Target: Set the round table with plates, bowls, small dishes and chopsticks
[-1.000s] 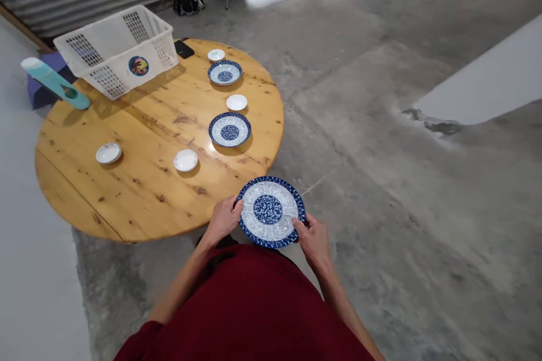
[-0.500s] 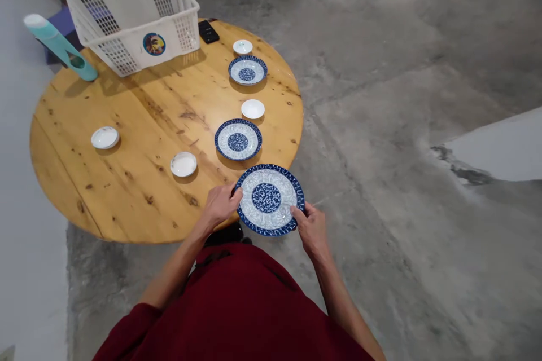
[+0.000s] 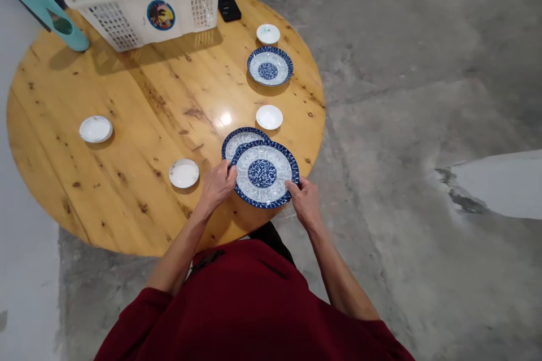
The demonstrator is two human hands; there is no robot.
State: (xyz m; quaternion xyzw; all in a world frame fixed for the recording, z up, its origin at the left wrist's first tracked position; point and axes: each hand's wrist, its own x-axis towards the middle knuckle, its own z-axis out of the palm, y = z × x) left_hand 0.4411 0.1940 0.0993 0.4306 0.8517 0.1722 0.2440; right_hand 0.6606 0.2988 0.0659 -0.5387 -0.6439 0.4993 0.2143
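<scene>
Between my two hands is a blue-and-white plate [image 3: 262,173] with a dark patterned rim. My left hand [image 3: 218,185] grips its left edge, and my right hand [image 3: 305,201] pinches the right edge with the thumb on top. A second blue-and-white plate [image 3: 237,140] is partly hidden behind the held one. Just beyond it sits a small white dish [image 3: 269,117]. To the left of my left hand is another small white dish [image 3: 184,173].
The round wooden table [image 3: 139,180] also carries a further blue-and-white plate [image 3: 270,66], a small dish [image 3: 268,34], a white dish [image 3: 96,129], a black phone-like object [image 3: 229,5], a white plastic basket [image 3: 131,25] and a turquoise cylindrical object [image 3: 63,25]. Concrete floor [image 3: 415,96] lies to the right.
Both hands have carried the plate forward over the table, so it now overlaps the second plate in view. The camera has tipped down and come closer to the table.
</scene>
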